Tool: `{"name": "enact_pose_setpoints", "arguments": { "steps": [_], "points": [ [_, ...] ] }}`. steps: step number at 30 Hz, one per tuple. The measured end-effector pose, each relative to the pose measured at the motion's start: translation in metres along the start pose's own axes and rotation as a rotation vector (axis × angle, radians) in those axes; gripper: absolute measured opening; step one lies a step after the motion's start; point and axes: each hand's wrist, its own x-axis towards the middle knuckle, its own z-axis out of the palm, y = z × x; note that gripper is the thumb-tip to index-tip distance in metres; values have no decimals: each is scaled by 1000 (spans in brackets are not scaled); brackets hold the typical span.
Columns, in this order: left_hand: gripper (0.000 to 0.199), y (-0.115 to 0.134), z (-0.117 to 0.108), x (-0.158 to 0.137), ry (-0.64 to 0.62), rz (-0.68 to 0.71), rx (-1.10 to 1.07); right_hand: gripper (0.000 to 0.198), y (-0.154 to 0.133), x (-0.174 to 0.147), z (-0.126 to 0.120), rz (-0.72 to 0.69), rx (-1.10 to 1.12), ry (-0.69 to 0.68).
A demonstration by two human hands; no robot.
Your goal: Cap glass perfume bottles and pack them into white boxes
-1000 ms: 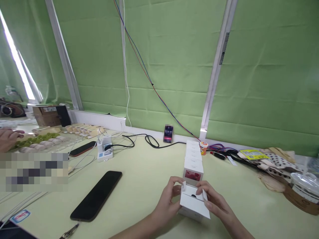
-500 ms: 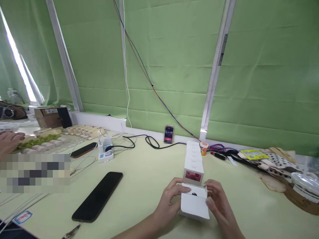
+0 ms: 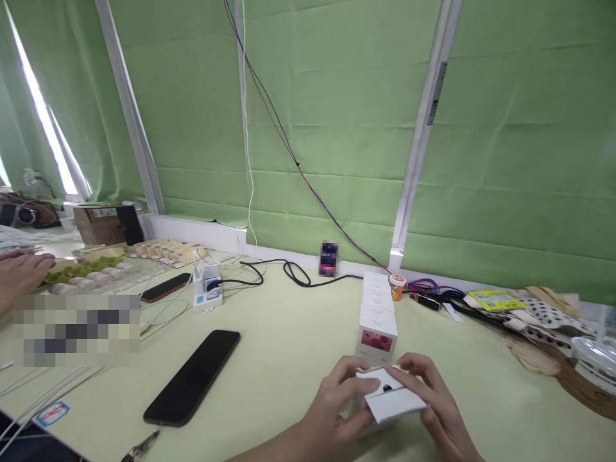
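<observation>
The left hand (image 3: 339, 403) and right hand (image 3: 437, 403) grasp opposite sides of a small white cardboard box (image 3: 393, 404) — fingers curled around it, its near flap open. Just beyond stands a row of white, pink-printed cardboard boxes (image 3: 378, 321) — then a small orange, white-lidded tub (image 3: 397, 289).

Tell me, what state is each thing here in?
Small white box, open
Left hand, fingers gripping the box
Right hand, fingers on the box
Row of white boxes, tops closed
Large black phone, flat, screen dark
Smaller phone, flat, screen dark
Power strip, black plug inserted
Orange tub, upright, lidded
Drink cup, lidded
</observation>
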Motion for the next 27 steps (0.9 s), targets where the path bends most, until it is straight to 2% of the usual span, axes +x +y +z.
{"name": "enact_pose_setpoints", "arguments": {
  "steps": [3, 7, 12, 16, 20, 23, 27],
  "points": [
    [43, 2, -2, -2, -130, 67, 18, 39, -5, 4, -2, 163, 98, 7],
    [38, -2, -1, -6, -216, 105, 70, 39, -9, 5, -1, 279, 192, -2],
    [35, -9, 9, -10, -162, 109, 113, 45, -15, 8, 0, 321, 285, -1],
    [37, -12, 19, -11, -133, 128, 78, 33, -23, 13, 1, 374, 218, 75],
    [38, -17, 28, -14, -135, 151, 21, 27, -26, 11, 7, 421, 268, 153],
    [38, -20, 30, -15, -119, 163, 49, 32, -23, 6, 10, 447, 352, 163],
    [37, -20, 27, -13, -100, 215, 30, 46, -18, 3, 7, 381, 390, 105]
  ]
}}
